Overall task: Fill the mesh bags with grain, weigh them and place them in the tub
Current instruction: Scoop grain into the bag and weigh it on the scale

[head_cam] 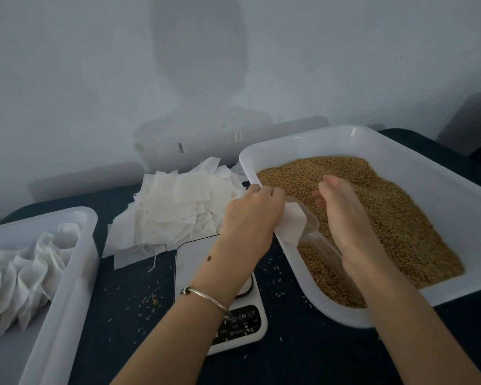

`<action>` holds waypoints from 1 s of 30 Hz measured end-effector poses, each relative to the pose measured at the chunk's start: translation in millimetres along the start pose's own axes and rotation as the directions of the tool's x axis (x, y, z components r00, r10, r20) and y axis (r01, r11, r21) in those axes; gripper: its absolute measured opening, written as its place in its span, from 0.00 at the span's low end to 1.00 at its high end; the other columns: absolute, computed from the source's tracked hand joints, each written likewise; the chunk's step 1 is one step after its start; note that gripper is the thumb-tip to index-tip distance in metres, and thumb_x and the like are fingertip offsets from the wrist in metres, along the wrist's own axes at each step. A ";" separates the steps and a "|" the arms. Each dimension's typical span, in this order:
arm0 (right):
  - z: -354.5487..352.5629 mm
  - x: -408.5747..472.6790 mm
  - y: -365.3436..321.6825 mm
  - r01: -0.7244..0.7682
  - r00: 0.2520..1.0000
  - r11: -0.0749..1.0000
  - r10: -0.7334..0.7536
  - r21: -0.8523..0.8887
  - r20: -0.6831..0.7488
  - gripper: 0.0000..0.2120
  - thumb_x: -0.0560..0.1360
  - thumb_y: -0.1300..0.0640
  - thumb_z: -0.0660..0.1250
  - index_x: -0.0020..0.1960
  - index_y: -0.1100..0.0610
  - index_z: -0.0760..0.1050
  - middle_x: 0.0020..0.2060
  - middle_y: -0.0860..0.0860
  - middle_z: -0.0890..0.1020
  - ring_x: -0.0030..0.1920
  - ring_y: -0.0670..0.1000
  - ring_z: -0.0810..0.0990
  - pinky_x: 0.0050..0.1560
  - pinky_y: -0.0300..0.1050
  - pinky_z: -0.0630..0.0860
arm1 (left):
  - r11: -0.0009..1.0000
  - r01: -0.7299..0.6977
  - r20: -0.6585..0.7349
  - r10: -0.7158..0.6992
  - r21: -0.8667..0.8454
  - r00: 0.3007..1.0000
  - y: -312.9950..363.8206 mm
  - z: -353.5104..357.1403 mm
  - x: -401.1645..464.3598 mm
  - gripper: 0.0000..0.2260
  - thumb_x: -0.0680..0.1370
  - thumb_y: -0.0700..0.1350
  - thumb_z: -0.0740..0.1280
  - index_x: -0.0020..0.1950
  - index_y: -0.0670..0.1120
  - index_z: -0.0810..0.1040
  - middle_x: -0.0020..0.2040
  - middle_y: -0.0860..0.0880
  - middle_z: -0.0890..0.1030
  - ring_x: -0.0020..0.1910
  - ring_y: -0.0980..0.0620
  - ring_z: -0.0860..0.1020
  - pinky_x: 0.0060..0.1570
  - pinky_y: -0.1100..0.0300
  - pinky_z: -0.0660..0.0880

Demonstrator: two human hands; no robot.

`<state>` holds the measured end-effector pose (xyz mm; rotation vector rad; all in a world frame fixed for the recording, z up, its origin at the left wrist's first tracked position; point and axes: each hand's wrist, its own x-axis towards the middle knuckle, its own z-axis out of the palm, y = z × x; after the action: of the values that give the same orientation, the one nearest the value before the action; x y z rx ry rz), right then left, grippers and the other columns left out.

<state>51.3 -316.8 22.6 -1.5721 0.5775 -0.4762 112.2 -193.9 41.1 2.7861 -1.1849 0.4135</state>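
Note:
My left hand (pixel 250 215) pinches an empty white mesh bag (pixel 290 219) at the near left rim of the white grain tub (pixel 303 140). A clear plastic scoop (pixel 314 232) lies with its mouth against the bag's opening. My right hand (pixel 342 215) is over the scoop's handle, above the brown grain (pixel 400 218), and seems to grip it, fingers curved toward the bag. A white scale (pixel 189 259) sits below my left wrist with nothing on its plate. At the left, a second white tub (pixel 75 245) holds several filled bags (pixel 25 268).
A loose pile of empty mesh bags (pixel 178 207) lies behind the scale on the dark table cloth (pixel 139 273). Stray grains are scattered on the cloth around the scale. A pale wall stands close behind the table.

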 end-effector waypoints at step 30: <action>0.9 -0.6 0.6 -0.006 1.000 0.999 0.007 -0.040 0.020 0.20 0.82 0.49 0.54 0.73 0.50 0.64 0.67 0.51 0.71 0.61 0.47 0.70 0.39 0.33 0.61 | 0.983 0.054 -0.079 -0.069 -0.175 0.995 -10.5 11.6 -7.0 0.13 0.72 0.31 0.63 0.52 0.46 0.68 0.49 0.50 0.74 0.52 0.50 0.71 0.35 0.56 0.69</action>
<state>51.4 -315.8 21.9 -1.6103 0.5796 -0.4456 117.5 -183.8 28.3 2.6226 -1.0596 0.3987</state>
